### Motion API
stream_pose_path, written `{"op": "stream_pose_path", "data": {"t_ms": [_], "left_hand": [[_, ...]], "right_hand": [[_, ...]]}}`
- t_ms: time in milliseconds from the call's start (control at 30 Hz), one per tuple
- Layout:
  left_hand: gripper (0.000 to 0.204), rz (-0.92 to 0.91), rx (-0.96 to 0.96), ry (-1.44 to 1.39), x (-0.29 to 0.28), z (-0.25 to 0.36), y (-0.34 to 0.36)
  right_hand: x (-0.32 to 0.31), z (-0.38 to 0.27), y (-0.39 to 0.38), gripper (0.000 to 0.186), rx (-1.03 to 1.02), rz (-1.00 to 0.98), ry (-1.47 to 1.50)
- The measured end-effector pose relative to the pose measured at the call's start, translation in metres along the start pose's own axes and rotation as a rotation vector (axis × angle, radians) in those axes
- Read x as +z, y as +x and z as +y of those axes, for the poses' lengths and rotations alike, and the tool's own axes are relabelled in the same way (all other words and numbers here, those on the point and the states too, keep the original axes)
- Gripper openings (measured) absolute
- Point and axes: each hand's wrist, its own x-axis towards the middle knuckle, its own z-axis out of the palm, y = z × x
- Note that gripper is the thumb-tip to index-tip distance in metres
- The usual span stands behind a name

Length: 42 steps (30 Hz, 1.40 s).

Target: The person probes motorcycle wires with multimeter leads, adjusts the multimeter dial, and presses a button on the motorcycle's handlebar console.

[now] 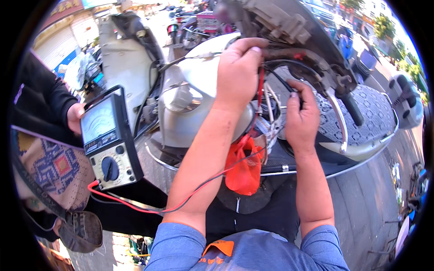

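Note:
My left hand (237, 74) is closed in a pinch beside the scooter's handlebar. A red test lead (261, 86) rises to its fingers; their tips are partly hidden. My right hand (302, 118) grips a black test probe (282, 82) between thumb and fingers, its tip pointing up and left toward my left hand. Between my hands, loose white wires (271, 104) hang from the opened front of the scooter. At the left, another person's hand (76, 117) supports an analog multimeter (110, 169) with a dark blue dial. Its red and black leads cross my left forearm.
A red plastic bag (244, 169) hangs below the wires. The scooter's patterned seat (366, 108) is at the right, and a pale body panel (126, 67) stands at the left. Parked motorbikes (192, 34) are farther back. Grey pavement (361, 194) runs along the right.

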Motion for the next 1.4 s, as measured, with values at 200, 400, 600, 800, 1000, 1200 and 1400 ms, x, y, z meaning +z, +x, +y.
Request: {"op": "stream_pose_path", "data": {"t_ms": [200,400,600,800,1000,1200,1400], "left_hand": [[0.027,0.022,0.109,0.034,0.009,-0.014,0.009],[0.027,0.025,0.072,-0.038,0.003,-0.006,0.003],[0.029,0.039,0.089,0.021,0.006,-0.004,0.003],[0.032,0.058,0.118,0.107,0.004,-0.004,0.004],[0.033,0.084,0.166,0.125,0.005,-0.009,0.005],[0.032,0.088,0.186,0.137,0.005,-0.013,0.007],[0.031,0.091,0.143,0.117,0.004,-0.009,0.004]], "right_hand": [[-0.013,0.013,0.001,0.032,0.125,-0.044,-0.089],[-0.006,0.018,0.001,0.033,0.166,-0.062,-0.017],[-0.007,0.021,0.003,0.034,0.105,-0.054,-0.019],[-0.008,0.024,-0.001,0.034,0.110,-0.056,-0.054],[-0.006,0.029,-0.001,0.034,0.121,-0.063,-0.021],[-0.007,0.032,0.000,0.034,0.127,-0.061,-0.038],[-0.004,0.033,-0.002,0.034,0.117,-0.070,-0.026]]}}
